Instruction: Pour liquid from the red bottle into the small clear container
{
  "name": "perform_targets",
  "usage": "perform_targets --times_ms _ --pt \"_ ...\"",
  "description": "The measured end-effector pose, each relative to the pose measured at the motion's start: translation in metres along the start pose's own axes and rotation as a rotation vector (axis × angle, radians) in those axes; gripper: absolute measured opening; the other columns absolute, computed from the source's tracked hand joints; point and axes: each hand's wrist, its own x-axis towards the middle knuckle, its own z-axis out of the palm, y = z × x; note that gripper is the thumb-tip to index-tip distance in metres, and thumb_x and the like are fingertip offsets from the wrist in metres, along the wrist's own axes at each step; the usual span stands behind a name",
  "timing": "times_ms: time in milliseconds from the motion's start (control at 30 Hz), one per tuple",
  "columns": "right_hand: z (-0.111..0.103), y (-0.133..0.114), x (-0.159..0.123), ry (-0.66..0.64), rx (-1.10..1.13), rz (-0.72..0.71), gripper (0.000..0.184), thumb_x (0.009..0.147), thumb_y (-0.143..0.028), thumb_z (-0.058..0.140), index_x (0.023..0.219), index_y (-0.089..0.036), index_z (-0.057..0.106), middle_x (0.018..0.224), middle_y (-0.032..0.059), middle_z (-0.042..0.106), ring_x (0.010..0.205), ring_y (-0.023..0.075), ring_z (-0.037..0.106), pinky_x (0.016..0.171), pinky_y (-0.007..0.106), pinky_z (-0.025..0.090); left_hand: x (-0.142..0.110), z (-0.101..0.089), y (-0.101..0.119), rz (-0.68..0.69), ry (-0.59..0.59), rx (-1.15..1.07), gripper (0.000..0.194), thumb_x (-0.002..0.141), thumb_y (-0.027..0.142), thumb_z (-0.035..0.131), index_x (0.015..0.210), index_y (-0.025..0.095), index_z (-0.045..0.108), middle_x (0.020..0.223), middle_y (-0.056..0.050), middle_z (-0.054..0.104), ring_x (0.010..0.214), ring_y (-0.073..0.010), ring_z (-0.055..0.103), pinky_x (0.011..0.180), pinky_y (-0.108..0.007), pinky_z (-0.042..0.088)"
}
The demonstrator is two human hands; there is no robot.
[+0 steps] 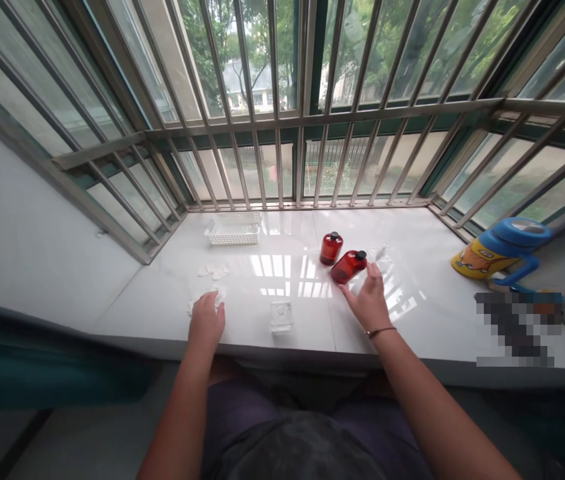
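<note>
My right hand (pixel 370 305) grips a red translucent bottle (pixel 348 267) with a black cap, thumb at its lower side and fingers by its right side. This bottle leans to the right. Just left of it a second red bottle (pixel 331 249) with a black cap stands upright. My left hand (pixel 206 319) rests low over the left part of the white counter, thumb apart from the fingers. Small white pieces (pixel 221 294) lie by its fingertips, partly covered by the hand. A clear square container (pixel 281 316) sits between my hands near the front edge.
A white perforated basket (pixel 234 235) stands at the back left, with more white pieces (pixel 213 271) in front of it. Crinkled clear plastic (pixel 382 257) lies beyond my right hand. A blue and yellow flask (pixel 500 250) tilts at the right. Metal bars (pixel 302 123) line the window.
</note>
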Motion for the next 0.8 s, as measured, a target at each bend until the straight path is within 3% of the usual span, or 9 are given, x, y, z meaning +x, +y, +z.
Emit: perform_targets --times_ms 133,233,400,633,733,800 --pt "-0.002 0.01 -0.026 -0.011 0.03 -0.023 0.093 0.097 -0.06 0.066 0.167 -0.017 0.021 0.163 0.0251 0.04 0.149 0.0411 0.045 0.12 0.067 0.044 0.025 0.007 -0.01 -0.076 -0.056 0.064 0.042 0.097 0.023 0.05 0.135 0.011 0.061 0.138 -0.022 0.066 0.131 -0.0348 0.06 0.117 -0.049 0.045" --pt "-0.006 0.011 -0.032 0.0 0.015 -0.07 0.079 0.1 -0.055 0.064 0.161 -0.017 0.032 0.157 0.0235 0.046 0.148 0.0391 0.046 0.122 0.065 0.043 0.036 0.01 -0.016 -0.111 -0.115 0.102 0.041 0.095 0.022 0.053 0.132 0.008 0.062 0.133 -0.024 0.067 0.128 -0.0351 0.059 0.113 -0.048 0.046" --pt "-0.013 0.007 -0.044 -0.015 -0.034 -0.037 0.062 0.103 -0.051 0.059 0.154 -0.018 0.042 0.152 0.0223 0.051 0.147 0.0383 0.047 0.12 0.066 0.043 0.039 0.01 -0.019 -0.097 -0.196 0.134 0.027 0.094 0.02 0.054 0.115 0.013 0.069 0.119 -0.022 0.071 0.117 -0.0353 0.061 0.101 -0.046 0.049" --pt "-0.017 0.0 -0.086 -0.041 -0.069 -0.043 0.053 0.102 -0.046 0.06 0.148 -0.021 0.048 0.149 0.0203 0.055 0.143 0.0392 0.05 0.118 0.068 0.044 0.042 -0.006 -0.017 -0.056 -0.159 0.092 0.029 0.093 0.023 0.058 0.118 0.017 0.071 0.124 -0.017 0.072 0.122 -0.0364 0.06 0.104 -0.048 0.049" --pt "-0.015 -0.003 -0.091 -0.036 -0.1 -0.06 0.047 0.102 -0.041 0.06 0.143 -0.021 0.051 0.143 0.0191 0.059 0.14 0.0377 0.054 0.116 0.066 0.046 0.04 -0.023 -0.002 -0.11 -0.063 -0.097 0.033 0.095 0.035 0.062 0.123 0.018 0.07 0.126 -0.014 0.072 0.118 -0.0323 0.064 0.103 -0.044 0.053" --pt "-0.014 -0.004 -0.09 -0.04 -0.118 -0.051 0.046 0.101 -0.04 0.061 0.142 -0.021 0.052 0.142 0.019 0.061 0.138 0.0377 0.055 0.115 0.065 0.048 0.032 -0.032 0.019 -0.227 0.014 -0.457 0.043 0.09 0.049 0.072 0.122 0.02 0.07 0.118 -0.01 0.075 0.106 -0.0286 0.069 0.094 -0.041 0.058"
